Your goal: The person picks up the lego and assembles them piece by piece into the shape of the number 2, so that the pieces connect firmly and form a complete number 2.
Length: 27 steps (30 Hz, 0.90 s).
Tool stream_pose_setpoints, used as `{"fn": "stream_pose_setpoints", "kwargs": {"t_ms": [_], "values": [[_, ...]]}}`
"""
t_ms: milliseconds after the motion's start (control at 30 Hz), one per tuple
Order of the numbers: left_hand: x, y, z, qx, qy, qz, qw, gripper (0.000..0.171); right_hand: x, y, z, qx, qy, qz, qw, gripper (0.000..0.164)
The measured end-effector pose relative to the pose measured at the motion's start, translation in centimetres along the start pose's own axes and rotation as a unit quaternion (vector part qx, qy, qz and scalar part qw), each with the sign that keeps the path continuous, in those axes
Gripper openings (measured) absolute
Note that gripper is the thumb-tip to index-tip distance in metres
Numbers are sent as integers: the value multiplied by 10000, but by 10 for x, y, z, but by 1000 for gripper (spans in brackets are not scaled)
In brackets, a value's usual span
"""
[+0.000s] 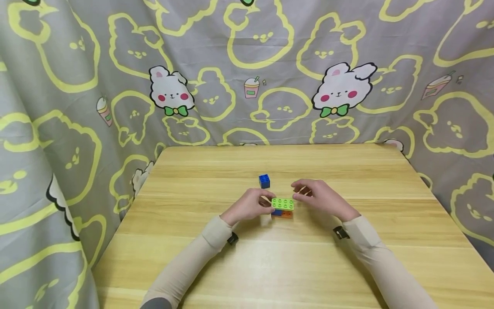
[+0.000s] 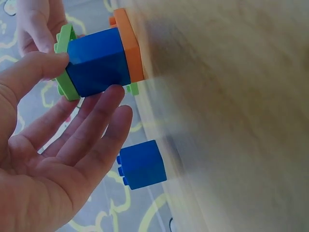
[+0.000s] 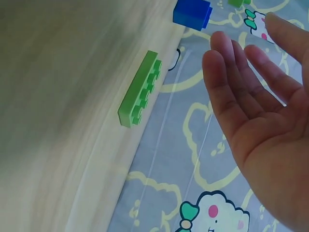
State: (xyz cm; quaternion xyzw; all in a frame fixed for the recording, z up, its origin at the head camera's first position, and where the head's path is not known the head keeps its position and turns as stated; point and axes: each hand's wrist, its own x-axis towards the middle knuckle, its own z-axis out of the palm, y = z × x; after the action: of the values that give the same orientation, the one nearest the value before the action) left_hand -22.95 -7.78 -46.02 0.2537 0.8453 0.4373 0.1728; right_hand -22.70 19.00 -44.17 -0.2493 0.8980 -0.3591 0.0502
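Note:
On the table stands a small stack of toy building bricks: a green plate (image 1: 283,203) on top, a blue brick (image 2: 99,63) beneath it, and an orange plate (image 2: 129,46) at the bottom. My left hand (image 1: 252,204) pinches the green plate at its left end between thumb and forefinger, the other fingers spread beside the blue brick. Just right of the stack hovers my right hand (image 1: 318,195), its fingers loosely bent and holding nothing. In the right wrist view, a separate green brick (image 3: 138,91) lies near that hand; the hand seems to hide it in the head view.
A loose blue brick (image 1: 264,181) sits studs up behind the stack, beyond the left hand. The wooden table (image 1: 270,266) reaches back to a grey patterned curtain (image 1: 247,116), which also hangs along both sides.

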Motion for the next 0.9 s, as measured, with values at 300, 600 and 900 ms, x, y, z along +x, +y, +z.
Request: {"fn": "stream_pose_setpoints", "kwargs": {"t_ms": [300,600,900], "values": [[1,2,-1,158,-4,78,9998,35,25,-1,-15,-68,72,41,9999,39],[3,1,0,275,-19,102,9996,35,50,-1,-29,-22,71,7,10000,39],[2,1,-1,412,39,88,9991,35,72,3,-24,89,-100,90,9999,46]]}}
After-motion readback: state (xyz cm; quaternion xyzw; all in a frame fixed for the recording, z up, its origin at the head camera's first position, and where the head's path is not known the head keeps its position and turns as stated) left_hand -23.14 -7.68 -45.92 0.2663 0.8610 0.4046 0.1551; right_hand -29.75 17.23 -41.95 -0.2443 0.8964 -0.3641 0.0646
